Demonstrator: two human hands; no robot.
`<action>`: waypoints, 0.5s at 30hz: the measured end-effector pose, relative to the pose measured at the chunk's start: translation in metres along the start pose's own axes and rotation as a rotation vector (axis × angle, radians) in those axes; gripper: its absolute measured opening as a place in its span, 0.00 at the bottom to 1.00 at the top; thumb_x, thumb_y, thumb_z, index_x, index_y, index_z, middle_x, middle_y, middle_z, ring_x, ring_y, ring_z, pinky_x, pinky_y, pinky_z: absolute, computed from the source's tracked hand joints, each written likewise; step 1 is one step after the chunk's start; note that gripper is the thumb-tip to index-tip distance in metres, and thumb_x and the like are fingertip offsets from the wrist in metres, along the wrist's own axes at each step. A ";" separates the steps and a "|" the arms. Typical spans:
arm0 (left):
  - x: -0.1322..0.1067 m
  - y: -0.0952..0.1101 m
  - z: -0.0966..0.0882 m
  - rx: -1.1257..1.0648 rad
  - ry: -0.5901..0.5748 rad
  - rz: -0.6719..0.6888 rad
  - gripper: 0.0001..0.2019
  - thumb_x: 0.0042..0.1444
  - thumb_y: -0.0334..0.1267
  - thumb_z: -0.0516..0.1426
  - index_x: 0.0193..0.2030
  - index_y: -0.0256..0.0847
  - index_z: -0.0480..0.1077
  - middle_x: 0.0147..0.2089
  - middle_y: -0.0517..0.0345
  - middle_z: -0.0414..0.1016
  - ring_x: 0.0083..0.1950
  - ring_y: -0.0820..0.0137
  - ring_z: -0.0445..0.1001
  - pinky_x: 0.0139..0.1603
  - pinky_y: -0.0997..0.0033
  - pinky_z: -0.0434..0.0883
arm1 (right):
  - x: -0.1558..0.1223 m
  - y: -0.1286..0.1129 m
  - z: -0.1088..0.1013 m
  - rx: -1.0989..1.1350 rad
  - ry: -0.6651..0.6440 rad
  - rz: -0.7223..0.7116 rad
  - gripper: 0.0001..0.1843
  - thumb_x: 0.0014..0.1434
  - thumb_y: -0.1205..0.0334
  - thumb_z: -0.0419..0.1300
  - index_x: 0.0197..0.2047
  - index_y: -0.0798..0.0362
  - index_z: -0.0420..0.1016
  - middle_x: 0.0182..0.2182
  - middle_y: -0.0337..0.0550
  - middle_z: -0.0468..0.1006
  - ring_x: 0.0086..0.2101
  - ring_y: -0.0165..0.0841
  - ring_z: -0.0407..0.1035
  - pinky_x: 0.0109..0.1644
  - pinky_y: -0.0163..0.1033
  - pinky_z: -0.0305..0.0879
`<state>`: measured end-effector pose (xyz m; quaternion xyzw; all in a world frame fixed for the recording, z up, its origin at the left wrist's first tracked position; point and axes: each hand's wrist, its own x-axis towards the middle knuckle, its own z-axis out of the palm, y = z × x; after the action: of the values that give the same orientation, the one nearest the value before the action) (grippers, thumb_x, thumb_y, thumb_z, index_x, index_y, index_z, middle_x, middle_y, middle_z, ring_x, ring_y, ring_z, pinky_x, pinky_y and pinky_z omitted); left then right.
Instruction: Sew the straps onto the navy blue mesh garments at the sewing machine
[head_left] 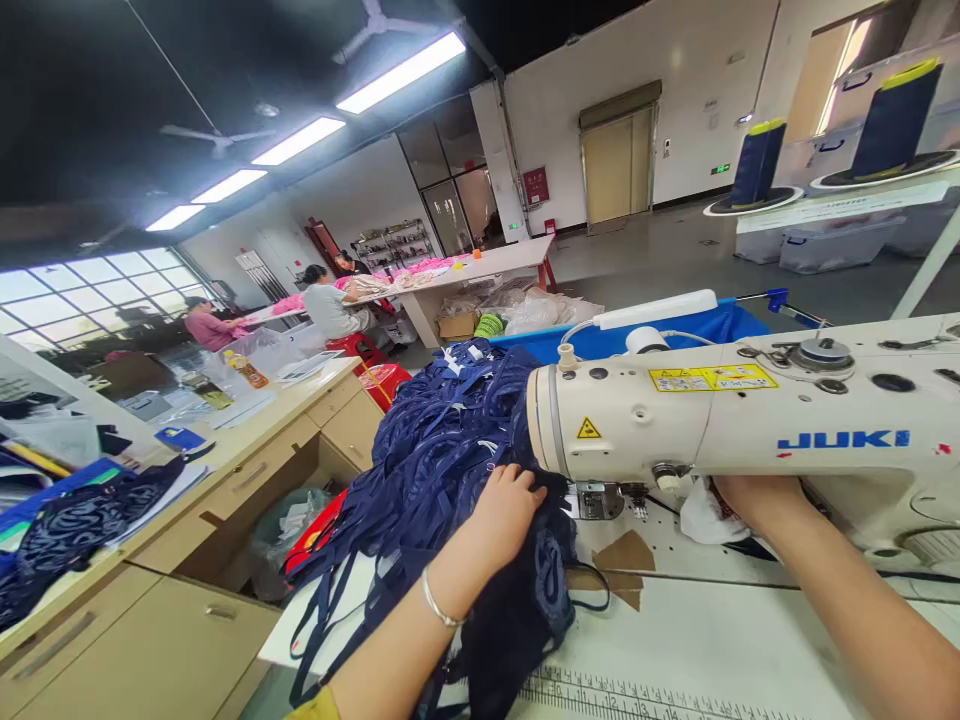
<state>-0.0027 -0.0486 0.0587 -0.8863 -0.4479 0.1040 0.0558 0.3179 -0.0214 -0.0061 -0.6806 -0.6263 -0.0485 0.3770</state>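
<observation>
My left hand point(510, 508) lies with bent fingers on a heap of navy bras point(442, 440) with thin straps and white tags, gripping the fabric at the heap's right edge. Just right of it is the metal presser foot area point(600, 500) of a white JUKI sewing machine point(720, 410). Dark fabric hangs from beneath my left wrist over the table's front. Under the machine arm reaches my right hand point(750, 500), beside a crumpled white plastic bag point(709, 512). Its fingers are hidden behind the machine and bag, so what they hold cannot be seen.
Brown tape point(626, 565) and a printed ruler point(600, 690) mark the machine table. Behind the machine is a blue fabric bin point(536, 345). Two navy thread cones point(757, 165) stand upper right. A desk with drawers point(255, 475) is at left; several people sit farther back.
</observation>
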 end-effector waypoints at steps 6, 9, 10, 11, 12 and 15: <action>0.014 0.051 0.025 -0.180 0.125 -0.264 0.20 0.68 0.42 0.49 0.62 0.36 0.66 0.65 0.41 0.66 0.68 0.52 0.61 0.68 0.38 0.57 | -0.003 -0.004 -0.004 0.051 0.053 -0.068 0.31 0.60 0.55 0.43 0.65 0.49 0.64 0.62 0.52 0.67 0.64 0.51 0.55 0.67 0.62 0.51; 0.015 0.037 0.047 -0.187 0.119 -0.201 0.21 0.69 0.39 0.47 0.66 0.40 0.62 0.69 0.46 0.62 0.71 0.53 0.57 0.69 0.36 0.55 | -0.001 -0.002 -0.005 0.044 0.056 -0.068 0.31 0.62 0.54 0.43 0.67 0.50 0.61 0.64 0.50 0.65 0.65 0.49 0.53 0.69 0.59 0.48; 0.014 0.029 0.052 -0.177 0.119 -0.176 0.21 0.69 0.35 0.46 0.67 0.41 0.61 0.69 0.48 0.62 0.72 0.55 0.56 0.69 0.38 0.56 | 0.001 0.000 -0.005 0.028 0.055 -0.079 0.32 0.62 0.54 0.43 0.67 0.50 0.61 0.65 0.50 0.64 0.65 0.49 0.53 0.69 0.59 0.48; 0.013 0.021 0.056 -0.163 0.116 -0.152 0.23 0.68 0.32 0.46 0.68 0.42 0.60 0.69 0.50 0.63 0.72 0.56 0.56 0.70 0.41 0.57 | 0.002 0.001 -0.005 0.007 0.053 -0.091 0.32 0.61 0.54 0.44 0.67 0.51 0.60 0.66 0.49 0.63 0.66 0.49 0.52 0.69 0.60 0.48; 0.012 0.014 0.057 -0.149 0.109 -0.131 0.24 0.66 0.29 0.46 0.69 0.43 0.59 0.69 0.51 0.63 0.72 0.57 0.56 0.70 0.43 0.58 | 0.003 0.002 -0.006 -0.016 0.046 -0.103 0.33 0.60 0.55 0.44 0.68 0.51 0.60 0.66 0.49 0.62 0.66 0.49 0.51 0.69 0.60 0.48; 0.009 0.004 0.053 -0.115 0.075 -0.083 0.27 0.64 0.25 0.47 0.69 0.43 0.59 0.69 0.50 0.63 0.72 0.57 0.56 0.69 0.47 0.60 | 0.005 0.003 -0.007 -0.060 0.025 -0.107 0.35 0.57 0.55 0.46 0.68 0.50 0.60 0.67 0.48 0.61 0.67 0.49 0.49 0.68 0.60 0.49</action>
<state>-0.0070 -0.0431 0.0049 -0.8720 -0.4870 0.0424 0.0258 0.3246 -0.0216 0.0000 -0.6565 -0.6551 -0.0958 0.3614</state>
